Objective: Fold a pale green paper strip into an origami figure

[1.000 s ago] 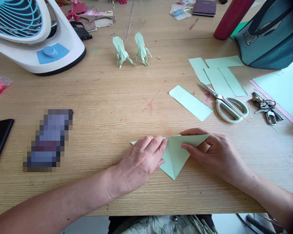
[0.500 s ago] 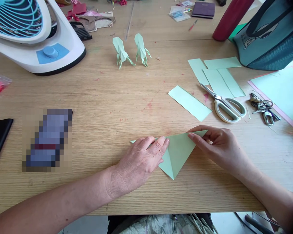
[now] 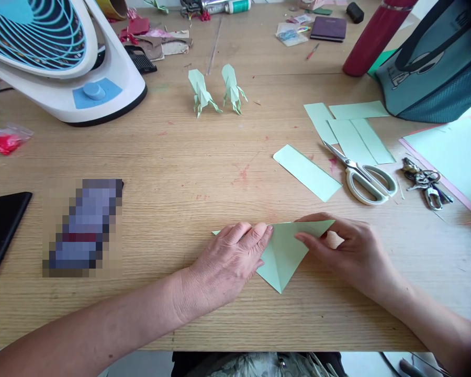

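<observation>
Left hand point(image 3: 230, 259): lies palm down and spread, unclenched, its fingers point(image 3: 259, 235) pressing flat on the left part of a flat triangle of pale green folded paper point(image 3: 283, 256).

Right hand point(image 3: 351, 251): grasps the right corner of the same triangle, index finger on the upper face and thumb at the top edge, with the corner lifted slightly.

The triangle lies on the near middle of the light wooden table point(image 3: 188, 173), between the two hands. Its long edge faces 12 o'clock and its point faces 6 o'clock. The surface is smooth and matte, with one straight crease down the middle.

At 1 o'clock from the triangle, apart from it, lies a pale green rectangular paper strip point(image 3: 306, 172). At 2 o'clock lie steel scissors with white plastic handles point(image 3: 367, 175), the blades touching a fanned pile of pale green paper strips point(image 3: 351, 128). Just beside the handles, further toward 2 o'clock, is a bunch of metal keys point(image 3: 426, 180).

At 11 o'clock, well apart, two small pale green origami figures point(image 3: 215, 91) stand upright side by side. At 10 o'clock stands a white plastic fan with a blue grille point(image 3: 58, 57). At 9 o'clock lies a flat black glossy slab point(image 3: 2, 230).
</observation>
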### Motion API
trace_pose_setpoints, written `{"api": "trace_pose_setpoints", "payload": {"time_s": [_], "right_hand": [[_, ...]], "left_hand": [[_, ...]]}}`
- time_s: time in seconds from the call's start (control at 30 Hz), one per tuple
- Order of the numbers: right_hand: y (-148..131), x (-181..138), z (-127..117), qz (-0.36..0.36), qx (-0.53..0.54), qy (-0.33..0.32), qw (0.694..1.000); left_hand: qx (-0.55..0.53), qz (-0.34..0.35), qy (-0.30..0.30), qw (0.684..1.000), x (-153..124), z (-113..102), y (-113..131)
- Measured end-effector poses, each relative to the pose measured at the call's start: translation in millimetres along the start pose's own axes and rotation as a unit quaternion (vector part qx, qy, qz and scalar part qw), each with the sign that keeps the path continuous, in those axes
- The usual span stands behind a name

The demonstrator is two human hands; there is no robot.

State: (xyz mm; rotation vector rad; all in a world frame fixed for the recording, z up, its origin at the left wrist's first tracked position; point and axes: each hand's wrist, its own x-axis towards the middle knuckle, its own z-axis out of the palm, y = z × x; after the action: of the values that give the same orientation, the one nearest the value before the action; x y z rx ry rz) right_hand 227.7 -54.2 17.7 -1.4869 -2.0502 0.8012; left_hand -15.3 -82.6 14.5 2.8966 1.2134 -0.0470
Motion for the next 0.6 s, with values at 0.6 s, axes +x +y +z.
{"api": "trace_pose_setpoints", "payload": {"time_s": [0.6], "right_hand": [[8.1, 3.2, -2.2, -0.152, -0.052, -0.046, 0.986]], "left_hand": [[-0.017, 0.039, 0.047, 0.998, 0.2, 4.2, -17.6]]}}
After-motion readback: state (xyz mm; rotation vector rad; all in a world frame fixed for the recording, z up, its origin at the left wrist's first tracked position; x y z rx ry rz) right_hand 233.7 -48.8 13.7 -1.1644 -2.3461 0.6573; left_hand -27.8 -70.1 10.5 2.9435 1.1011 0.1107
